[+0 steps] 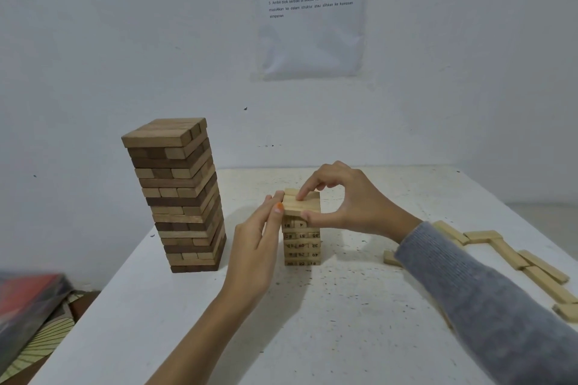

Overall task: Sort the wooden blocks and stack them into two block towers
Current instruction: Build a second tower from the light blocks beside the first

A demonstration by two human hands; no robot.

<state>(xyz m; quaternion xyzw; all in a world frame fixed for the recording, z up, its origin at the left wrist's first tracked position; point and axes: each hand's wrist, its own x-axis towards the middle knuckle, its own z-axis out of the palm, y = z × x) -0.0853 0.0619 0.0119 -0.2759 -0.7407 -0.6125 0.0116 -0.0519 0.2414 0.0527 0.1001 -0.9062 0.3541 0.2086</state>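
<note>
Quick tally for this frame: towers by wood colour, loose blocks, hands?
dark mixed-wood tower: 1
pale numbered tower: 1
loose pale blocks: at least 6, some hidden by the sleeve
hands: 2, left hand and right hand, both on the pale tower
Total: at least 10

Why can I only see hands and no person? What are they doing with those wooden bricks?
The camera sits on the person's head and looks down, so you see only their hands. On the white table stand a tall tower of dark and light blocks and a short tower of pale numbered blocks. The left hand presses straight fingers against the short tower's top, and the right hand pinches the top block. More loose blocks lie at the right.
</note>
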